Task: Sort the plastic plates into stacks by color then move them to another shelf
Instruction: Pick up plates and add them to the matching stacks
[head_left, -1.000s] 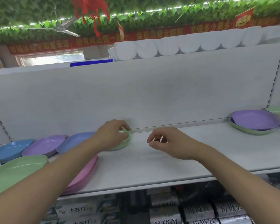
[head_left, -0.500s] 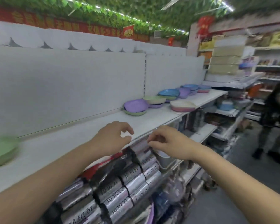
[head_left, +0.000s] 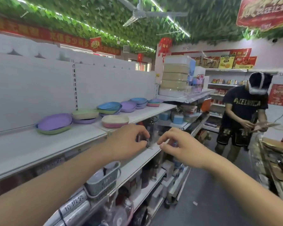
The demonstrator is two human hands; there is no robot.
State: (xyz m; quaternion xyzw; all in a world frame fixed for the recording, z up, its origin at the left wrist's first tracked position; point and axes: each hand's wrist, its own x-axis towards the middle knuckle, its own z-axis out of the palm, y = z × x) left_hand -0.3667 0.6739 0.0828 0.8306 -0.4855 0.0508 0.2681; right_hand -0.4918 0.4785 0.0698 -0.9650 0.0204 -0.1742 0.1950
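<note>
Both bare hands hover in front of the white metal shelf [head_left: 39, 144], holding nothing; the left hand [head_left: 126, 142] has its grip loosely curled and released, and the right hand [head_left: 180, 147] likewise, fingers bent and empty; the coloured plastic plates [head_left: 54, 123] lie in mixed purple, green, blue and pink piles along the shelf, beyond the hands; a person in a dark shirt [head_left: 243, 111] stands in the aisle.

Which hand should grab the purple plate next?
Probably the left hand: it holds nothing and is on the shelf side, nearer the purple plate. The right hand hangs out over the aisle.
</note>
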